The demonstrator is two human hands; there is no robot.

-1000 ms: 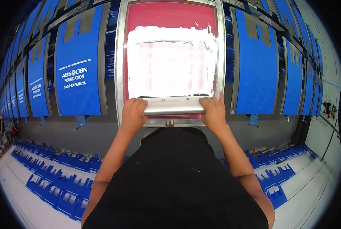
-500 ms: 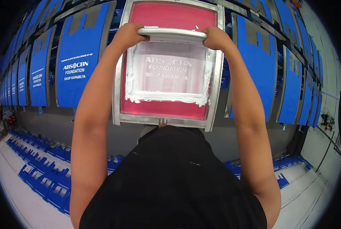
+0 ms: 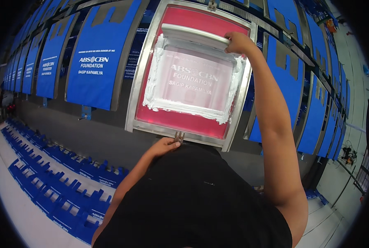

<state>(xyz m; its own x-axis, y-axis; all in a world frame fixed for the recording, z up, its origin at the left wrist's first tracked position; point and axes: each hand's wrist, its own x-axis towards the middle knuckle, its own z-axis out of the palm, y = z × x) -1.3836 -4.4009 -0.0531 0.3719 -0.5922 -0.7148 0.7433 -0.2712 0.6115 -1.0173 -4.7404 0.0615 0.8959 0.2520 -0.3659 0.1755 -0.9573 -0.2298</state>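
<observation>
A screen printing frame [image 3: 134, 107] with a silver metal rim and red-pink mesh lies in front of me over a blue bag panel. White ink [image 3: 184, 108] rings the paler window in the middle, and white lettering shows through it. Across the window's far side rests a long squeegee [image 3: 194, 34], slightly tilted down to the right. My right hand [image 3: 239, 44] is closed round its right end; the left end is unheld. My left hand [image 3: 166, 146] is at the frame's near edge, thumb and fingers closed on a small forked metal bracket [image 3: 179, 137].
Blue bag panels [image 3: 99, 62] on flat boards stand in a row at left, with more panels [image 3: 281, 78] at right. Below left, several blue bags [image 3: 56, 194] lie in rows on a pale surface. A cable bundle [image 3: 348, 153] sits on the floor at far right.
My left hand has let go of the squeegee and come down to the bracket at the frame's near edge. My right hand still holds the squeegee. The whole view has turned slightly.
</observation>
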